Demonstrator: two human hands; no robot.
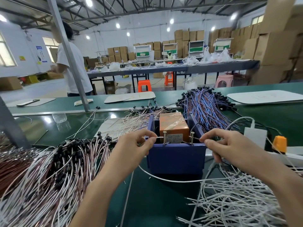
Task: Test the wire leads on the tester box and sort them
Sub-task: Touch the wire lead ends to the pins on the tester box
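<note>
Green bench mid-frame: my left hand (141, 143) and right hand (224, 145) pinch one lead's (172, 179) ends to the tester's (176, 154) screws; next, sort it

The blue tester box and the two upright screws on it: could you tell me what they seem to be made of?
The blue tester box looks like matte moulded plastic: even colour, flat thin walls, no glare. The two upright screws look like bare metal, probably steel, going by their silvery shine and visible threads.

Head view; looks forward-down, close over bench (147, 202).
</note>
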